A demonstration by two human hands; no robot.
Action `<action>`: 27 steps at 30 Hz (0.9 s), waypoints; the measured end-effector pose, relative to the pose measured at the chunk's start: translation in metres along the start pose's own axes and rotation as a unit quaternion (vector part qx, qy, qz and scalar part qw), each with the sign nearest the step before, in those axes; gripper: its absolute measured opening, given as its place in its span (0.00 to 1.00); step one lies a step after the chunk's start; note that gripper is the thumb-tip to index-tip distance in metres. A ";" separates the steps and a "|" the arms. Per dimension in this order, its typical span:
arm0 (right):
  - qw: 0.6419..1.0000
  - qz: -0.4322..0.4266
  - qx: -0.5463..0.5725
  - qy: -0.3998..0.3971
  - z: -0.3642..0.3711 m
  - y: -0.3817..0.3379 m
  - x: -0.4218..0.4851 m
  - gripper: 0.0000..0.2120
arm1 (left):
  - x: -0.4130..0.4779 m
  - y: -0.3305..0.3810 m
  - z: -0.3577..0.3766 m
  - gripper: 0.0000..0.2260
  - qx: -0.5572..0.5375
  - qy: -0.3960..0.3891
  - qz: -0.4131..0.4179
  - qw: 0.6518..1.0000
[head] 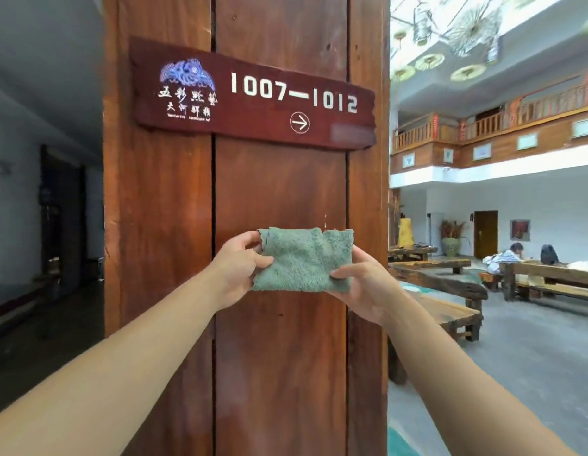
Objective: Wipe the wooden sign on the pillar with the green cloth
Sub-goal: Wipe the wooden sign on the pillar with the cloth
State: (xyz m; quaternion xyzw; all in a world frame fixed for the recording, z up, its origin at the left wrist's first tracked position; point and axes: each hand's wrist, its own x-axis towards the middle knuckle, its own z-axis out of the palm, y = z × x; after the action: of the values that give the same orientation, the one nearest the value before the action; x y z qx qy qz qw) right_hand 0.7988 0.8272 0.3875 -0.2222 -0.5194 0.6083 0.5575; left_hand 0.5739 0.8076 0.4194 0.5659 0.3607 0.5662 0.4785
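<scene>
Soft, light, floppy cloth (302,260), pinched at its side edges by both hands (240,264), well below sign (253,97); better bunched in one palm for wiping.

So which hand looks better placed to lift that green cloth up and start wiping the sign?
Probably the right hand. It cups the green cloth from beneath, palm behind it, ready to press. The left hand only pinches an edge. Both sit equally far below the wooden sign.

Pillar (279,340) before you: upright reddish-brown planks, dark seams between. Sign (253,97) fixed flat across its upper face, tilting down to your right, its right end reaching the pillar's edge.
</scene>
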 end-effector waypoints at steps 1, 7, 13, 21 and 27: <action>1.000 -0.020 -0.003 -0.007 0.003 -0.013 0.014 0.29 | 0.014 0.015 -0.001 0.21 0.007 -0.009 0.019 1.000; 0.992 -0.115 -0.047 -0.001 0.027 -0.075 0.063 0.29 | 0.060 0.080 0.013 0.25 0.035 -0.017 0.096 0.995; 0.962 -0.228 -0.136 0.064 0.033 -0.129 0.119 0.32 | 0.114 0.139 0.048 0.19 0.063 0.015 0.148 0.987; 0.819 -0.432 -0.344 0.152 0.029 -0.194 0.161 0.47 | 0.176 0.210 0.088 0.19 0.186 0.113 0.310 0.925; 0.440 -0.484 -0.710 0.260 0.031 -0.210 0.180 0.33 | 0.217 0.234 0.095 0.17 0.428 0.191 0.369 0.803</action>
State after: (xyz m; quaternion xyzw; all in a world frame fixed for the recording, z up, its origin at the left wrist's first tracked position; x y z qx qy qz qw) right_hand 0.8160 0.9449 0.6387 -0.4003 -0.6233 -0.4285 0.5173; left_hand 0.6575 0.9354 0.7155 0.6838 0.4145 0.5849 -0.1361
